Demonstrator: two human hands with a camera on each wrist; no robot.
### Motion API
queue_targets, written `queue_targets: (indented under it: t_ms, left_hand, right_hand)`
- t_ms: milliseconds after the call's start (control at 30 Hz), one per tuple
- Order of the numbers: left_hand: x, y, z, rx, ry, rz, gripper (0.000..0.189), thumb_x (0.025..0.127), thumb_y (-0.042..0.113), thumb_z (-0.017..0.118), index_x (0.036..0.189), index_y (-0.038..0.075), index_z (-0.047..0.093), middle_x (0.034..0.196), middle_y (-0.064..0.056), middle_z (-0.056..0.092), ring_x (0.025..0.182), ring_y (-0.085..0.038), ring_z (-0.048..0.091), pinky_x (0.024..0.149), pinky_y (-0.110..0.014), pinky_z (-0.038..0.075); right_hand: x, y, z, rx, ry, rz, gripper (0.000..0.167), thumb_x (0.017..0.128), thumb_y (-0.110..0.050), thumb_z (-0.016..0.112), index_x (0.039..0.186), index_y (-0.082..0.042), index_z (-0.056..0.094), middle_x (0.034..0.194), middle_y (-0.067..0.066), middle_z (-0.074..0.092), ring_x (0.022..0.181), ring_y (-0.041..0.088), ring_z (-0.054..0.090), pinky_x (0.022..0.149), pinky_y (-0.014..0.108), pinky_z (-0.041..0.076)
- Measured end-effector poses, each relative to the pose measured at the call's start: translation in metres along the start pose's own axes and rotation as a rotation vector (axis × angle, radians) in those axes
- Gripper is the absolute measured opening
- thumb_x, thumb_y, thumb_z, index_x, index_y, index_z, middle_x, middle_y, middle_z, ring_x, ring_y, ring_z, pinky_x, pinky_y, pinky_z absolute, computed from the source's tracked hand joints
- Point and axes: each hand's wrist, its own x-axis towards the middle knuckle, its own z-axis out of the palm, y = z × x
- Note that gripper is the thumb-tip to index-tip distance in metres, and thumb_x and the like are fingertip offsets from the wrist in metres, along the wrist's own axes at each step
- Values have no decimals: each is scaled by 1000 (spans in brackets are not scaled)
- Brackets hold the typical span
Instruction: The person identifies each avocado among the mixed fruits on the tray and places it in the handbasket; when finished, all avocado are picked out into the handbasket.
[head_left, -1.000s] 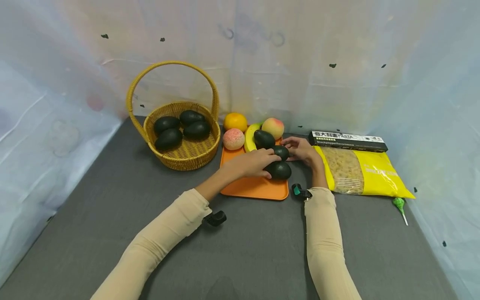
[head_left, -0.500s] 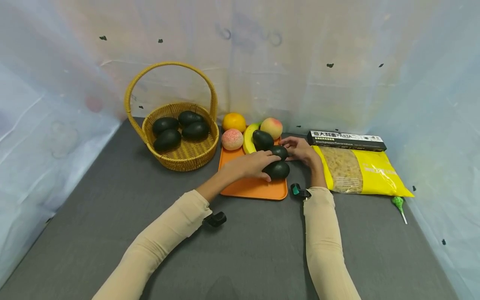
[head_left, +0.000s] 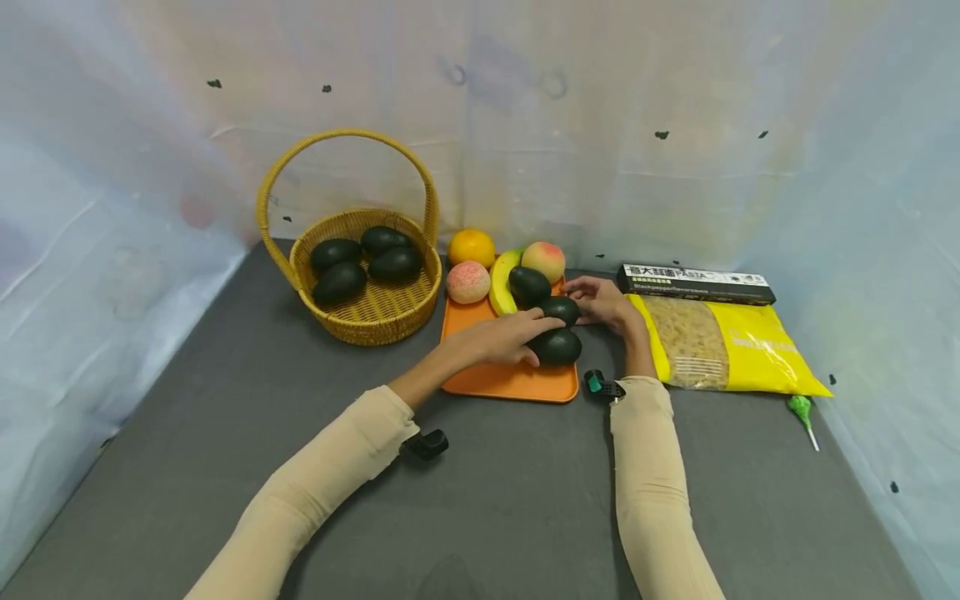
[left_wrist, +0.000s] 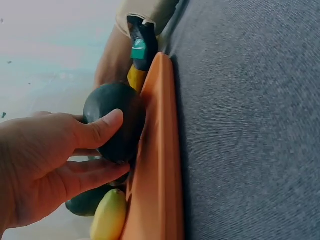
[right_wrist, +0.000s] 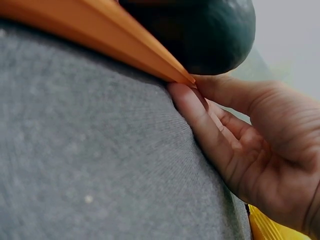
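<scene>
An orange tray [head_left: 487, 385] lies on the grey table, bearing several fruits. My left hand [head_left: 502, 337] grips the dark green avocado [head_left: 557, 348] at the tray's front right. In the left wrist view the thumb presses that avocado's [left_wrist: 107, 100] near side, with fingers around its far side and below. A second avocado [head_left: 562, 309] sits just behind it, under the left fingertips. Further back, a third avocado [head_left: 529, 286] leans by the banana [head_left: 502, 292]. My right hand [head_left: 600, 302] pinches the tray's right edge between thumb and finger, as the right wrist view shows.
Left of the tray stands a wicker basket [head_left: 375, 332] with a tall handle and several avocados inside. An orange [head_left: 471, 247] and two peaches line the tray's back. On the right lie a pasta box [head_left: 697, 285], a yellow pasta bag [head_left: 761, 350] and a green lollipop [head_left: 801, 408].
</scene>
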Motion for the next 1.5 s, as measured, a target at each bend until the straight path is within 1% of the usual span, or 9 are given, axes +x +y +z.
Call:
queue_targets:
  t_ms: [167, 333, 633, 733, 867, 933, 1133, 1333, 1500]
  left_hand:
    - [-8, -2, -6, -13, 70, 0, 72, 98, 22, 74, 161, 12, 41, 135, -16, 55, 114, -24, 61, 106, -38, 53]
    - [-14, 0, -19, -31, 136, 26, 72, 97, 20, 76, 159, 9, 43, 136, -17, 57, 118, -26, 60, 109, -41, 52]
    - [-36, -3, -51, -19, 233, -26, 73, 97, 19, 75, 161, 14, 41, 149, -15, 58, 134, -30, 59, 111, -45, 52]
    - [-48, -7, -63, -12, 300, -59, 73, 96, 19, 76, 161, 15, 42, 149, -17, 58, 133, -33, 60, 109, -45, 53]
    - [-66, -15, -75, -32, 383, -111, 74, 95, 15, 77, 161, 17, 43, 137, -19, 62, 102, -31, 64, 86, -40, 55]
    - [-75, -20, -78, -38, 416, -145, 73, 95, 15, 77, 160, 16, 43, 136, -19, 62, 93, -30, 61, 81, -40, 53]
    - [-101, -38, -87, 1, 492, -250, 72, 94, 16, 78, 158, 12, 46, 141, -24, 60, 119, -40, 65, 100, -52, 56]
    - [-122, -56, -95, -5, 533, -385, 71, 94, 12, 78, 158, 16, 47, 136, -27, 60, 122, -46, 60, 104, -60, 52]
    - [-131, -64, -100, 0, 514, -443, 70, 94, 9, 77, 157, 14, 47, 140, -29, 58, 127, -49, 57, 105, -63, 50]
  right_hand:
    - [-5, -10, 5, -16, -16, -7, 46, 103, -1, 60, 147, 8, 51, 108, 10, 62, 81, 10, 67, 74, 29, 64]
    - [-5, -11, 3, -30, 2, -4, 45, 103, -1, 60, 146, 7, 53, 107, 9, 63, 81, 9, 66, 74, 28, 64]
    - [11, 14, -1, -3, 22, 0, 44, 102, -2, 62, 145, 1, 55, 104, 5, 64, 80, 9, 67, 70, 27, 63]
    - [13, 20, -1, 2, 27, -23, 42, 102, -3, 63, 144, 0, 56, 100, 0, 65, 79, 8, 68, 69, 25, 63]
    - [14, 23, -1, 11, 27, -52, 41, 101, -1, 63, 142, 0, 58, 97, -4, 66, 79, 8, 68, 69, 25, 63]
    - [14, 23, -1, 10, 20, -61, 42, 101, -1, 63, 142, 1, 57, 96, -4, 66, 79, 8, 69, 70, 25, 63]
    - [13, 21, -3, 7, 27, -52, 41, 101, -1, 62, 142, 0, 58, 97, -2, 65, 80, 8, 69, 71, 25, 64]
    - [13, 21, -2, 3, 25, -57, 42, 101, -1, 62, 143, 0, 57, 98, -2, 66, 80, 8, 70, 72, 25, 64]
    - [14, 22, -1, 8, 25, -53, 42, 102, -2, 62, 143, 1, 56, 97, -4, 66, 80, 8, 69, 72, 26, 64]
